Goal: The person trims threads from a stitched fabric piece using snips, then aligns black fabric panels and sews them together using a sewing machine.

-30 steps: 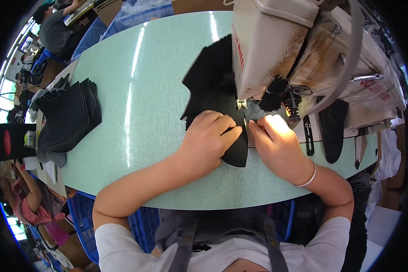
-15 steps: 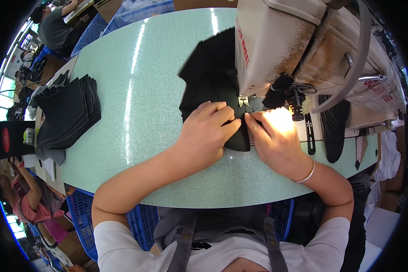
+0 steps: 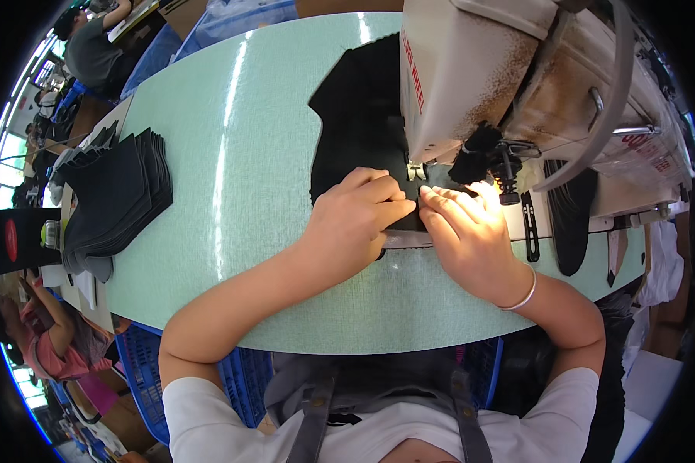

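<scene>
A black fabric piece [image 3: 357,116] with a notched left edge lies under the presser foot [image 3: 415,170] of a white, rust-speckled sewing machine [image 3: 471,77]. Just in front of the foot, my left hand [image 3: 354,224] is closed, its thumb and index finger gripping the near part of the piece. My right hand [image 3: 471,243], fingers together, holds the same piece at the right of the foot, its fingertips almost meeting the left ones. Lamp light falls on the right hand's knuckles. What lies beneath both palms is hidden.
A stack of black cut pieces [image 3: 120,201] sits on the left of the green table [image 3: 262,162]. Right of the machine bed lie more black pieces [image 3: 570,224] and a slotted black metal part [image 3: 530,228]. Blue baskets [image 3: 247,386] stand below the front edge. Other people work at far left.
The black piece has slid away from me under the presser foot, so less of it shows in front. My right fingers have shifted slightly and lie flatter beside the foot.
</scene>
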A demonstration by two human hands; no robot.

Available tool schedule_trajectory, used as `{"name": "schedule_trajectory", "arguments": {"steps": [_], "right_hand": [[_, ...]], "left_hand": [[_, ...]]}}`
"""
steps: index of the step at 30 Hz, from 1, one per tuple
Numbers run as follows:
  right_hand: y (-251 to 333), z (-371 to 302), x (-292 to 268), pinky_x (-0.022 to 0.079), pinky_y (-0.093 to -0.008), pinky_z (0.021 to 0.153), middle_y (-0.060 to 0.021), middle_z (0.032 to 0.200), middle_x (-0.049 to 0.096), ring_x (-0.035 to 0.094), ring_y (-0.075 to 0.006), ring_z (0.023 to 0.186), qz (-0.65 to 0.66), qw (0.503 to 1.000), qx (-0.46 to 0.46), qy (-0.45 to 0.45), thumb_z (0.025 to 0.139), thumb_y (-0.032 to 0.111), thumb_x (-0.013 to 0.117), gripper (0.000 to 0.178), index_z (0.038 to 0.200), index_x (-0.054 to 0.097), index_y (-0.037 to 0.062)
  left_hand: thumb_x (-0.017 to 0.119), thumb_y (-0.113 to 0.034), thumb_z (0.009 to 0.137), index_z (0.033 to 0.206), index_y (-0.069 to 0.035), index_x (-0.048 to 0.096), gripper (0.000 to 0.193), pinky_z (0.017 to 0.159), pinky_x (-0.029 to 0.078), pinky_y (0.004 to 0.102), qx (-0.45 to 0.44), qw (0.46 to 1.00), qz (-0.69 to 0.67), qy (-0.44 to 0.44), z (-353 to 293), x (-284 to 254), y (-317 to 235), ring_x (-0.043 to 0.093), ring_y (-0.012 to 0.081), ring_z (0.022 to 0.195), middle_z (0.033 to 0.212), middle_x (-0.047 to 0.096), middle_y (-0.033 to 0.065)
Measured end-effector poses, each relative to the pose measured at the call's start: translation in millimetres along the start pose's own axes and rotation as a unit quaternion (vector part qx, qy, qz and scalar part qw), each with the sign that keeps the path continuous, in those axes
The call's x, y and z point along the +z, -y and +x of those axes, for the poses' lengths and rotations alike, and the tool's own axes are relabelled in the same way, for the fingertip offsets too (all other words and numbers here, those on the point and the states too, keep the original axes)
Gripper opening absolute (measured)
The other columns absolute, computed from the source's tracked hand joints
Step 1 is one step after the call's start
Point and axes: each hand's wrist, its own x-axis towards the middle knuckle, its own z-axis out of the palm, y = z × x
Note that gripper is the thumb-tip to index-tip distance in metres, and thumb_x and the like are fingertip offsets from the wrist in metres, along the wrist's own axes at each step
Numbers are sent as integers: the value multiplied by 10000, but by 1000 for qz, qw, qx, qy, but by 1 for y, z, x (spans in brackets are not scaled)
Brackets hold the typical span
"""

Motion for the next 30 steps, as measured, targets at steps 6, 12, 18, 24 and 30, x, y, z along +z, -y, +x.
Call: {"name": "schedule_trajectory", "arguments": {"steps": [6,12,18,24,30], "right_hand": [[-27,1,-18,499,-375,674,-37,786,634,614,-175,714,-137,989,-1,63,763,98,643,268,1026,670,60],[-39,-12,-15,474,-322,599,46,825,616,604,-115,669,-80,989,-84,92,750,153,649,301,1044,692,104],[-34,-5,-13,488,-274,588,21,912,590,613,-101,721,-108,986,-105,76,752,120,651,322,1067,698,82],[-27,0,-4,514,-320,664,-4,932,598,619,-135,758,-128,987,-75,64,751,88,652,297,1044,691,53],[-51,-5,-22,508,-420,804,-102,808,627,624,-265,771,25,990,129,-60,682,34,669,229,908,667,-4]], "left_hand": [[670,85,611,997,-68,705,416,817,540,363,45,998,27,-44,0,-2,2,627,288,970,934,655,52],[716,40,642,969,-81,715,348,648,504,339,44,997,-51,25,2,-3,10,592,223,751,822,607,27],[706,42,644,945,-83,723,326,649,518,327,41,999,-22,19,2,-4,7,607,231,773,846,636,45],[702,41,664,944,-74,723,304,662,525,333,66,998,1,-16,7,4,14,613,240,786,878,653,51],[720,-14,748,964,-78,729,225,683,517,325,14,999,-41,-17,7,2,9,608,220,789,882,664,34]]}}
